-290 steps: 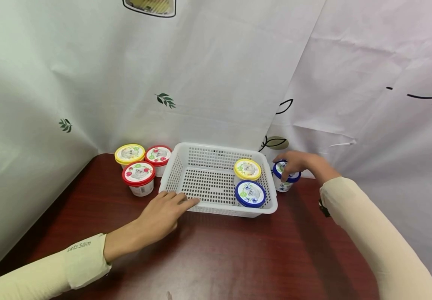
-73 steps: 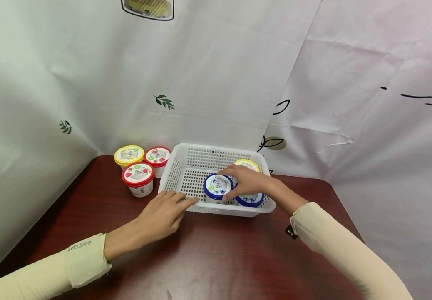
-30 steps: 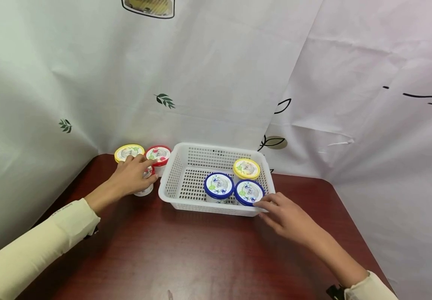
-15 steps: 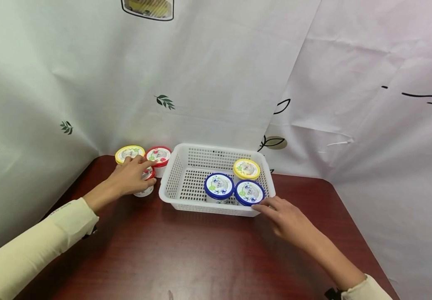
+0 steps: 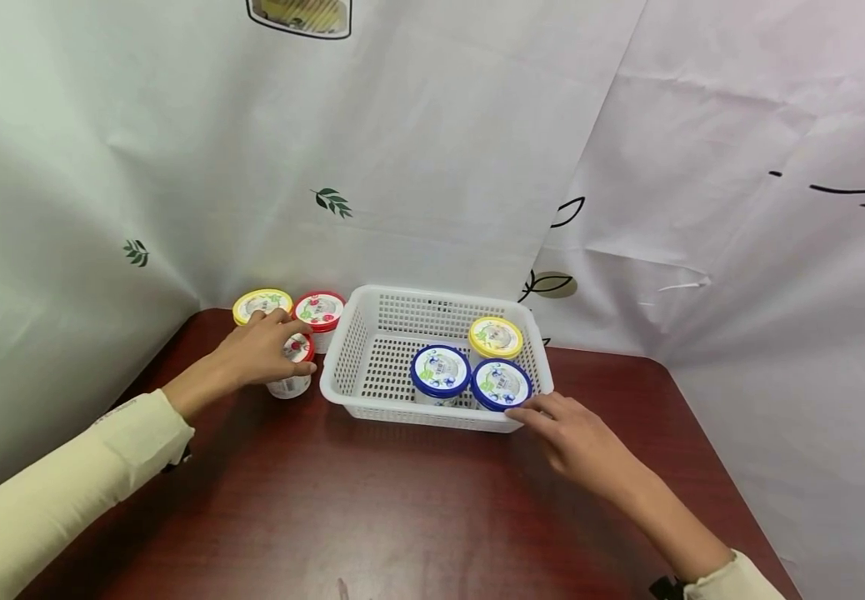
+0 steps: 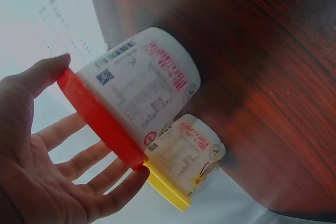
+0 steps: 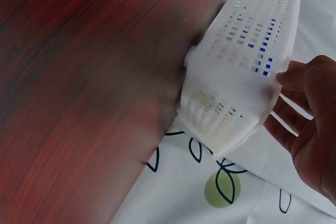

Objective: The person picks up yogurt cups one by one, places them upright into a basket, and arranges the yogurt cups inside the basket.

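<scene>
My left hand (image 5: 256, 348) grips the lid of the front red-lidded tub (image 5: 290, 385). In the left wrist view the thumb and fingertips of that hand (image 6: 63, 177) lie around the red lid (image 6: 102, 119), and the white tub body (image 6: 142, 77) shows beneath it. My right hand (image 5: 590, 442) holds the front right corner of the white basket (image 5: 417, 414), thumb at the rim in the right wrist view, where the hand (image 7: 312, 124) is beside the basket wall (image 7: 231, 72). Inside the basket stand two blue-lidded tubs (image 5: 440, 369) and a yellow-lidded tub (image 5: 496, 336).
A yellow-lidded tub (image 5: 262, 305) and another red-lidded tub (image 5: 319, 309) stand behind the left hand, left of the basket. The dark red table (image 5: 417, 508) backs onto a patterned white cloth (image 5: 432, 167).
Earlier, the right hand moved a blue-lidded tub from right of the basket into it, then went to the basket's corner. The left hand left the basket rim for the front red-lidded tub, which has shifted slightly forward.
</scene>
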Demonstrator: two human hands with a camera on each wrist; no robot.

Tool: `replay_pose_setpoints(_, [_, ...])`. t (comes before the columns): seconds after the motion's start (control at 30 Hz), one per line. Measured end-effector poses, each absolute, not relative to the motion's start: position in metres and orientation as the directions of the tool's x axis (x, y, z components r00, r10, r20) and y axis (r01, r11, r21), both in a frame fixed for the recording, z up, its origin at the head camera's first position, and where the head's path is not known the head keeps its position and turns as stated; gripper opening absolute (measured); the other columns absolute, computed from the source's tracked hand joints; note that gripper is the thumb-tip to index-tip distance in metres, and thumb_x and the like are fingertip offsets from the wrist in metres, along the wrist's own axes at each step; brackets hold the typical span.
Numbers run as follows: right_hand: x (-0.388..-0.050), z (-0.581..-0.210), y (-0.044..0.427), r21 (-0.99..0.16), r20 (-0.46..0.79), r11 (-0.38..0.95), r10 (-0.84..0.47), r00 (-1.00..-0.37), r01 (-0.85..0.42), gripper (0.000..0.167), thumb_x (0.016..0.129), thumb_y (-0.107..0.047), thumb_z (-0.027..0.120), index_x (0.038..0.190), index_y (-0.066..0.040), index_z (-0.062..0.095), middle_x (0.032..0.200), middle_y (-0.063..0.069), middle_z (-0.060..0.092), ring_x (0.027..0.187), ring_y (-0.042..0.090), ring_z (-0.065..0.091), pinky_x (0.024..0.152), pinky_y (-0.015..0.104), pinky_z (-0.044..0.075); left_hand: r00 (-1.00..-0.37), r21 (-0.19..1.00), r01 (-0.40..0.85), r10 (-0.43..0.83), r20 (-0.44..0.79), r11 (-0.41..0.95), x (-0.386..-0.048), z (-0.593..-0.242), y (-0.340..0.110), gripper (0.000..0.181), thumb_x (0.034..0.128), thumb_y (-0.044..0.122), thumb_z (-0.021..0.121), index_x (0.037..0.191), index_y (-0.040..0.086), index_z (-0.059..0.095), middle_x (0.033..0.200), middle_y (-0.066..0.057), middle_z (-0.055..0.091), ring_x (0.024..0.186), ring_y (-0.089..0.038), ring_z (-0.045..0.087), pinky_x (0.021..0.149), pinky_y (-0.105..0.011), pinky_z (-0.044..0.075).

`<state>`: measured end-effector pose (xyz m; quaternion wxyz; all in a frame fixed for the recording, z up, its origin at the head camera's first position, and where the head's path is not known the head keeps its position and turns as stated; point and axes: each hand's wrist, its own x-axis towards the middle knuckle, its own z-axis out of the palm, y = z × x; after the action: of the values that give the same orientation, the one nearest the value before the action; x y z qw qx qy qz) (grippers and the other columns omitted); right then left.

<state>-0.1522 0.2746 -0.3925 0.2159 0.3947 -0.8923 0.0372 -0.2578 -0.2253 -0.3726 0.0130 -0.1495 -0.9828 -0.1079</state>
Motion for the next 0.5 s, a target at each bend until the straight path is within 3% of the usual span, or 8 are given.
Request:
replay_pose_setpoints(0.3, [-0.151,-0.394,0.276,0.098,0.418,0.687,-0.685,-0.597,-0.720,0.050,0.086,0.007,0.084,0.130,-0.017,0.082,0.119,0.003,0.079,0.108,0.023,0.075,0.092,0.044,0.064,-0.945,0.240,0.307,0.324,-0.035,0.921,-0.257,-0.362,-0.226,0.086,0.0794,0.049,0.095,0.151,0.011,0.068,0.148,-0.031,0.060,0.127,-0.056,0.054,0.095,-0.070,0.059])
replay_pose_setpoints(0.5, [-0.151,-0.394,0.275,0.094,0.420,0.692,-0.679,-0.602,-0.716,0.049,0.086,0.006,0.085,0.130,-0.017,0.082,0.119,0.003,0.079,0.108,0.023,0.076,0.092,0.044,0.064,-0.920,0.251,0.317,0.361,-0.152,0.915,-0.261,-0.353,-0.228,0.098,0.0743,0.042,0.101,0.158,0.009,0.061,0.153,-0.035,0.055,0.129,-0.058,0.049,0.101,-0.072,0.055])
